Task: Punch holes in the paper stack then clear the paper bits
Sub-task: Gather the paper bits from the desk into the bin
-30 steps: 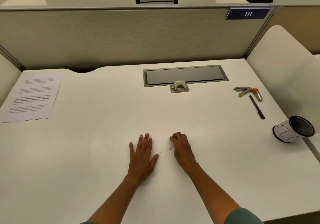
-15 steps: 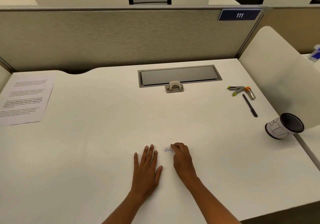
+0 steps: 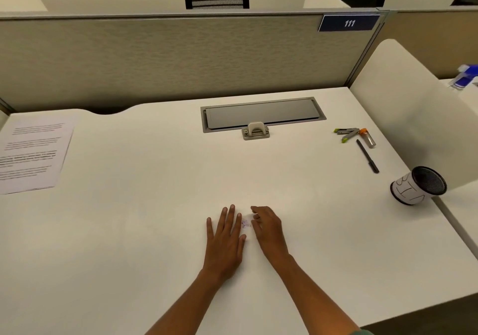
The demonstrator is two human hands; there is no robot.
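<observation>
A small heap of paper bits (image 3: 246,224) lies on the white desk (image 3: 129,231) between my two hands. My left hand (image 3: 225,236) lies flat, fingers straight, just left of the bits. My right hand (image 3: 267,228) rests on the desk just right of them, its fingers bent toward the heap and holding nothing I can see. The printed paper stack (image 3: 31,153) sits at the far left edge. A beige hole punch (image 3: 255,130) stands at the back, in front of a grey cable hatch (image 3: 262,113).
At the back right lie a stapler (image 3: 347,133), a small orange-capped tube (image 3: 368,138) and a black pen (image 3: 367,155). A mesh cup wrapped in a paper label (image 3: 417,186) lies on its side at the right edge. Partitions close the back and right.
The two hands have drawn closer together, and the right hand has swept the bits leftward toward the left hand's fingers. The camera view has shifted slightly.
</observation>
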